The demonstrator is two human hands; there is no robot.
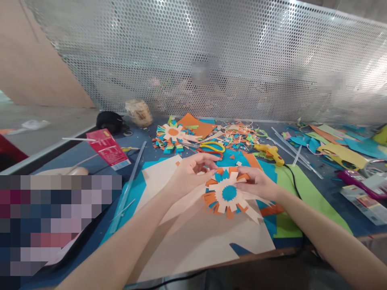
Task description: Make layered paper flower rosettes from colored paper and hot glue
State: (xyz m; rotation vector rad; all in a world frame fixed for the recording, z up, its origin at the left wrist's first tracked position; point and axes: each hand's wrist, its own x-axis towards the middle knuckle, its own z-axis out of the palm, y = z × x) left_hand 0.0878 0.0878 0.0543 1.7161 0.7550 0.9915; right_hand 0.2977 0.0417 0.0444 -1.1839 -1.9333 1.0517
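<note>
A layered paper flower (229, 193) with a blue centre, cream petals and an orange and blue fringe is held up over a cream sheet (187, 241). My right hand (256, 183) pinches its right edge, thumb on the front. The fingers of my left hand (196, 171) are curled, with thumb and fingertips at the flower's upper left edge. Just beyond lie scissors (213, 146) with yellow and red handles. Another paper flower (173, 133) with an orange centre rests farther back on the table.
Paper scraps (238, 135) are heaped at the back. A yellow glue gun (270, 153) with a black cord lies right, near clear glue sticks (298, 155). A pink packet (109, 149) stands left. A perforated metal panel (211, 52) closes off the far side.
</note>
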